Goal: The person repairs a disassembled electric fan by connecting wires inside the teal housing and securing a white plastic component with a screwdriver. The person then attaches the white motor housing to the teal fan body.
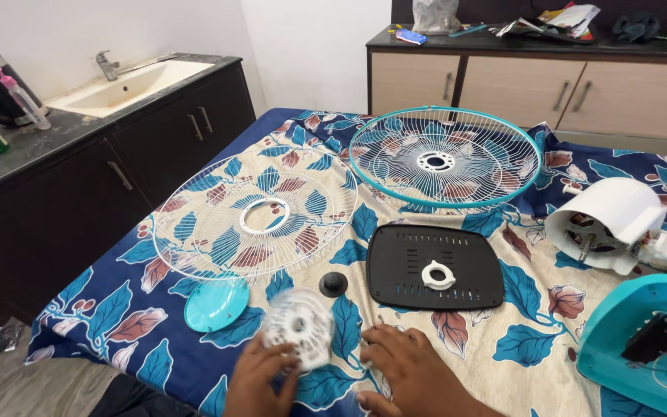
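**White vented disc at the near edge, under the left hand**

The bed (pixel 503 363), covered in a blue and cream leaf-print sheet, carries all the fan parts. Taking the black vented plate (pixel 435 266) in the middle as the landmark: beyond it and slightly right lies the teal-rimmed wire guard (pixel 445 158); to its left, the plain white wire guard (pixel 255 215), lying flat. To its right sits the white motor housing (pixel 607 224), shaft end turned toward the plate, and nearer and right of that, the teal fan body (pixel 642 340) with wiring showing. On the plate itself rests a small white ring nut (pixel 438 276). Just off the plate's near-left corner is a black knob (pixel 333 283), and farther left a teal round cap (pixel 216 303).

The white vented disc (pixel 299 326) lies nearer than the plate and to its left, at the bed's near edge. It is round, so it has no long axis; it looks blurred, with slots around a hub hole. The left hand (pixel 260 378) is nearer, its fingers touching the disc's near-left rim, though I cannot tell whether they grip it. The right hand (pixel 407 371) lies spread and flat on the sheet just right of the disc, holding nothing.
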